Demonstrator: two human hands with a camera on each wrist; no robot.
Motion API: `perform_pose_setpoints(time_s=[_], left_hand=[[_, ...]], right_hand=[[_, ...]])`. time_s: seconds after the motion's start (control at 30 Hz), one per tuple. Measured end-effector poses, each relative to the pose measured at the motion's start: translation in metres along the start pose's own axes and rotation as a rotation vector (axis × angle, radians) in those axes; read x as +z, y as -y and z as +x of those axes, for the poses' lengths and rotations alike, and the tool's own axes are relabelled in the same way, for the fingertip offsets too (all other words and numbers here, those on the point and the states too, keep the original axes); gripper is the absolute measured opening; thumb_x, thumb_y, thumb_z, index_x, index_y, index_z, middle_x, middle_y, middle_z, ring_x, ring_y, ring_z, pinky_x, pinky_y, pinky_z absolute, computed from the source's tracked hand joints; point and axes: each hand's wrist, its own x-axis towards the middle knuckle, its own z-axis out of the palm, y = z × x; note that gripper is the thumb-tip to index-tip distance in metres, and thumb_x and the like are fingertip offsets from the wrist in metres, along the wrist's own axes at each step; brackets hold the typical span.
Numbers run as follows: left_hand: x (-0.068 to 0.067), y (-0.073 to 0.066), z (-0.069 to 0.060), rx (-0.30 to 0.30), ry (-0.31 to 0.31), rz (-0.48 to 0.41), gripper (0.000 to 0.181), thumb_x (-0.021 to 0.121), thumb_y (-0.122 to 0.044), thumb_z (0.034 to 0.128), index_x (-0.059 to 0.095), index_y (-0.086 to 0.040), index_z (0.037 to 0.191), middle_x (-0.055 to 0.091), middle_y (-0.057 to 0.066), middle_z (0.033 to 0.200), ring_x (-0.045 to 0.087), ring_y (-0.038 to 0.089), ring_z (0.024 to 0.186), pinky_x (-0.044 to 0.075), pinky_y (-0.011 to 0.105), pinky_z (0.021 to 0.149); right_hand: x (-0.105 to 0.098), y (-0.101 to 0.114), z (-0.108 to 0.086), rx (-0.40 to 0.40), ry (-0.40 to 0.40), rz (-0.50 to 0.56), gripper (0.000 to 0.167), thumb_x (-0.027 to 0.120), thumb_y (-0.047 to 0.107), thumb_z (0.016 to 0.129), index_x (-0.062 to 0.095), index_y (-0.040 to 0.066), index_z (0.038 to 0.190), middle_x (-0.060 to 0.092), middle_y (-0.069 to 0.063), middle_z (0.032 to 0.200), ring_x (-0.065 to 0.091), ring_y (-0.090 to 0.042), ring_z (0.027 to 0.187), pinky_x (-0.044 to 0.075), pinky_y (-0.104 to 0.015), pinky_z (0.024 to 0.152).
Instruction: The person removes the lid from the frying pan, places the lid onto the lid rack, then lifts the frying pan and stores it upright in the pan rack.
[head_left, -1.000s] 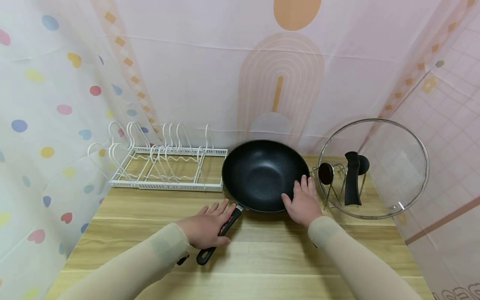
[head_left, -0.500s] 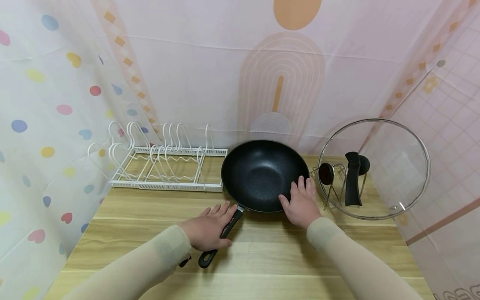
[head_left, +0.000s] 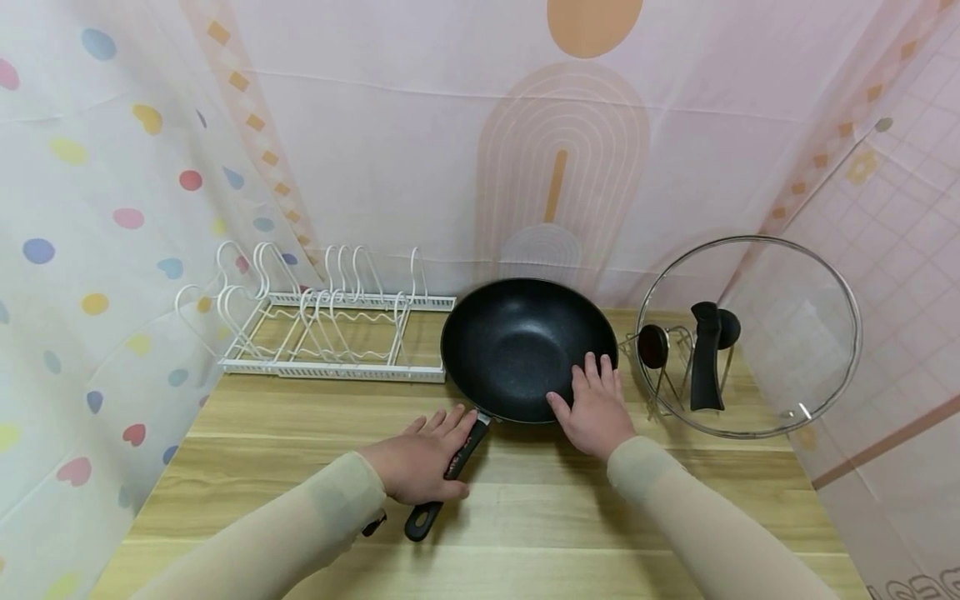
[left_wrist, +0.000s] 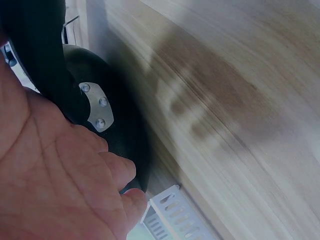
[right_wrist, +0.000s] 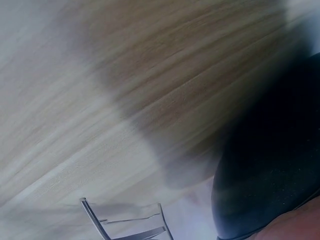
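We see a round, deep, matte black pan (head_left: 517,342) on the wood-grained table (head_left: 555,525), between a white wire rack (head_left: 360,372) with curved hoops and a clear, steel-rimmed glass lid (head_left: 795,333) standing on edge in a thin metal stand (head_left: 657,390). Our left hand (head_left: 415,465) lies along the black handle (head_left: 467,454), fingers straight, not clasped round it; a riveted plate (left_wrist: 97,111) joins handle and bowl. Our right hand (head_left: 594,417) spreads over the pan's near right edge, fingers apart; we cannot tell how firmly it presses.
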Motion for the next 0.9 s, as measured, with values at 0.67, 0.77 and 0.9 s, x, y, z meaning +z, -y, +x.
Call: perform_pose_setpoints(time_s=[0.67, 0.77, 0.9], left_hand=[[0.0046, -0.0054, 0.0035, 0.022, -0.002, -0.029, 0.104, 0.065, -0.059, 0.0978, 0.008, -0.012, 0.171, 0.009, 0.013, 0.178, 0.014, 0.038, 0.164, 0.017, 0.055, 0.132], [0.0056, -0.0059, 0.0042, 0.019, -0.001, -0.032, 0.104, 0.065, -0.059, 0.0976, 0.008, -0.012, 0.171, 0.010, 0.013, 0.178, 0.013, 0.038, 0.164, 0.018, 0.054, 0.132], [0.0063, -0.0060, 0.0046, 0.017, -0.001, -0.021, 0.105, 0.065, -0.061, 0.0975, 0.008, -0.012, 0.171, 0.009, 0.012, 0.178, 0.013, 0.037, 0.164, 0.018, 0.054, 0.132]], right_hand=[[-0.0010, 0.0053, -0.0004, -0.074, -0.002, -0.025, 0.075, 0.044, 0.052, 0.110, 0.043, -0.008, 0.155, 0.019, -0.029, 0.172, 0.006, -0.048, 0.162, 0.005, -0.062, 0.131], [-0.0008, 0.0050, 0.0002, -0.073, -0.004, -0.026, 0.075, 0.043, 0.052, 0.110, 0.042, -0.008, 0.156, 0.019, -0.029, 0.172, 0.006, -0.048, 0.162, 0.005, -0.062, 0.131], [-0.0002, 0.0075, -0.0015, -0.078, 0.002, -0.020, 0.075, 0.045, 0.051, 0.110, 0.042, -0.008, 0.156, 0.018, -0.029, 0.172, 0.006, -0.049, 0.162, 0.005, -0.064, 0.131]])
